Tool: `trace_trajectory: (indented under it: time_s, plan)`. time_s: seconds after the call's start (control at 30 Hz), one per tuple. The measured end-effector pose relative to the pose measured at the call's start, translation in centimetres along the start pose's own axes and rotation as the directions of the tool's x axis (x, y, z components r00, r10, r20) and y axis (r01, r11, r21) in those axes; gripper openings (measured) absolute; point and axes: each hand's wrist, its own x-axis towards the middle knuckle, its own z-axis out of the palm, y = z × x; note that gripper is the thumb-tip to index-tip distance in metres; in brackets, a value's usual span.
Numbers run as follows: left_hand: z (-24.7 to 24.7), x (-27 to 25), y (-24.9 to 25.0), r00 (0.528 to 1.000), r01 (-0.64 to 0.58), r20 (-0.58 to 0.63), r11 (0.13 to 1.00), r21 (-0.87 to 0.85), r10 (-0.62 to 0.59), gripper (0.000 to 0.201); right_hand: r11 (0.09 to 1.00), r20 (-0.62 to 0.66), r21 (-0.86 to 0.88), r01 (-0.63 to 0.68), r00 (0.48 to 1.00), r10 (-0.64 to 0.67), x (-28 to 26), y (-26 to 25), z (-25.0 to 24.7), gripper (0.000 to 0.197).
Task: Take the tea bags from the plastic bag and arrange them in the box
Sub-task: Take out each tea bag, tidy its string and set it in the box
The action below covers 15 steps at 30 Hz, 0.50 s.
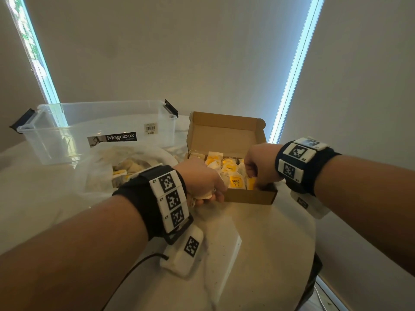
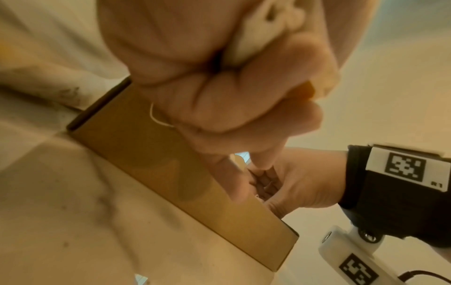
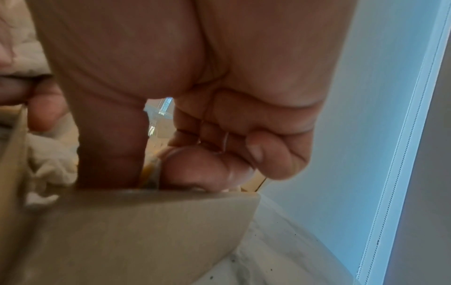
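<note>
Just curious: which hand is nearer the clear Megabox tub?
Left. The left hand is by the cardboard box's near-left corner, on the clear tub's side; the right hand reaches into the box's right end.

A: The box (image 1: 249, 196) is plain brown cardboard; the tea bags (image 1: 234, 181) inside carry yellow tags, 1 with dark lettering.

B: And the plastic bag (image 1: 134, 158) is translucent white; its contents show pale cream with bits of yellow.

A: The storage tub (image 1: 67, 131) is clear, with black clips and a black label in white letters.

B: The wristbands (image 1: 143, 198) are black; their white blocks bear black square codes; the table (image 1: 269, 243) is off-white with dark specks.
</note>
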Motion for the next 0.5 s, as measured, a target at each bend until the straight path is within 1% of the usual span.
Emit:
trace_trajectory:
  time_s: [0.13, 0.23, 0.33, 0.43, 0.5]
  plan:
    - [0.0, 0.09, -0.07, 1.0, 0.008, 0.007, 1.0, -0.023, -0.008, 0.013, 0.995, 0.016, 0.098, -0.019, 1.0, 0.017, -0.52, 0.41, -0.64, 0.025]
    - [0.08, -0.02, -0.09, 1.0, 0.013, 0.006, 0.999, -0.034, -0.013, 0.012, 0.996, 0.035, 0.088, -0.028, 0.999, 0.025, -0.55, 0.47, -0.53, 0.028]
    - [0.21, -0.06, -0.02, 1.0, 0.019, 0.002, 0.999, -0.05, -0.019, 0.013, 0.996, 0.001, 0.078, -0.053, 0.999, 0.053, -0.36, 0.24, -0.09, 0.028]
    - [0.21, -0.02, -0.06, 1.0, 0.016, 0.001, 0.999, -0.05, -0.016, 0.013, 0.993, -0.044, 0.099, -0.069, 0.996, 0.074, -0.45, 0.08, -0.16, 0.034]
    - [0.17, 0.03, -0.1, 1.0, 0.018, -0.002, 0.998, -0.059, -0.019, 0.013, 0.991, -0.048, 0.111, -0.071, 0.996, 0.077, -0.57, 0.08, -0.32, 0.036]
